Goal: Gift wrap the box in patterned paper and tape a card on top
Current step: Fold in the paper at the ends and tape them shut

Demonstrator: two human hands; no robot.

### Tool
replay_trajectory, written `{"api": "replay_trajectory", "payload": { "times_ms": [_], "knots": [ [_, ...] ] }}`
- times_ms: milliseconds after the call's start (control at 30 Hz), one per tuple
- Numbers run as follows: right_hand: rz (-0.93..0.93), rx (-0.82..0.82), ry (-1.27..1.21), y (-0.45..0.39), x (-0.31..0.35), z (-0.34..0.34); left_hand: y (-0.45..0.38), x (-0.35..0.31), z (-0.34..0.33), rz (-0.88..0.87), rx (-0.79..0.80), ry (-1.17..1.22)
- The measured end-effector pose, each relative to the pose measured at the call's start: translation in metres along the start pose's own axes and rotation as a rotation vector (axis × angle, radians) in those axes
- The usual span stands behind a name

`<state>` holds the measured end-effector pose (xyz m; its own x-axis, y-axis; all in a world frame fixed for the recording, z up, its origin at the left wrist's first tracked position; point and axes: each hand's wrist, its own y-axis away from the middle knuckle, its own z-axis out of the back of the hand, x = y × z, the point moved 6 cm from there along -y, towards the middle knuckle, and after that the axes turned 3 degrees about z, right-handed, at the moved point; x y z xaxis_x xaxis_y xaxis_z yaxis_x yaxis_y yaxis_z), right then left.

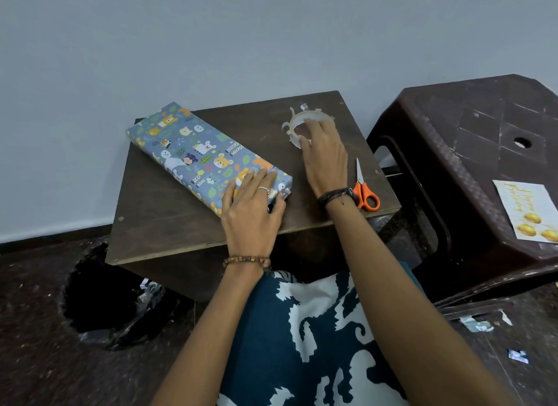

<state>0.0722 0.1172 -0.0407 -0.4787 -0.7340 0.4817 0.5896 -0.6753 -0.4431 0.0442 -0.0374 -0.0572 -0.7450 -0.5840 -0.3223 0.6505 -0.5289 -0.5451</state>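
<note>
The box (196, 155), already covered in patterned paper, lay slantwise on the left half of the desk (169, 224), its near end toward the person. The left hand (250, 206) rested flat on that near end, fingers spread and not gripping, pinning the end fold; the fold itself was hidden beneath the palm. Well apart to the right, the right hand (324, 152) was on the tape roll (297, 124), fingertips curled over its near rim; whether they had pinched a loose strip could not be told. Short cut strips stood along the roll's edge. Scissors (363, 188) lay just beside the right wrist. The card (528, 212) lay on the stool (471, 152) at far right, not yet used.

Judgement: the step was fetching tape for the end flap. Done well, the left hand should keep pressure until the strip bridges flap and box side.
</note>
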Motion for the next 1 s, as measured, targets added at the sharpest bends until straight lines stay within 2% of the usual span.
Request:
{"api": "replay_trajectory", "payload": {
  "times_ms": [167, 300, 467, 800, 867, 1000],
  "knots": [
    [0.009, 0.101, 0.075, -0.017, -0.013, -0.015, 0.000, -0.005, -0.005, 0.041, -0.045, -0.054],
    [-0.031, 0.061, 0.115, -0.019, -0.030, -0.006, -0.001, -0.009, -0.008, 0.100, -0.070, -0.077],
    [0.050, 0.010, 0.051, -0.015, -0.029, 0.001, -0.001, -0.012, -0.012, 0.162, -0.085, -0.069],
    [0.036, -0.032, 0.088, -0.013, -0.029, -0.001, 0.000, -0.013, -0.012, 0.145, -0.069, -0.070],
    [0.046, -0.078, 0.131, -0.011, -0.025, 0.003, 0.000, -0.013, -0.012, 0.148, -0.057, -0.064],
    [0.039, -0.051, 0.218, -0.008, -0.022, 0.003, 0.000, -0.013, -0.013, 0.147, -0.029, -0.048]
  ]
}}
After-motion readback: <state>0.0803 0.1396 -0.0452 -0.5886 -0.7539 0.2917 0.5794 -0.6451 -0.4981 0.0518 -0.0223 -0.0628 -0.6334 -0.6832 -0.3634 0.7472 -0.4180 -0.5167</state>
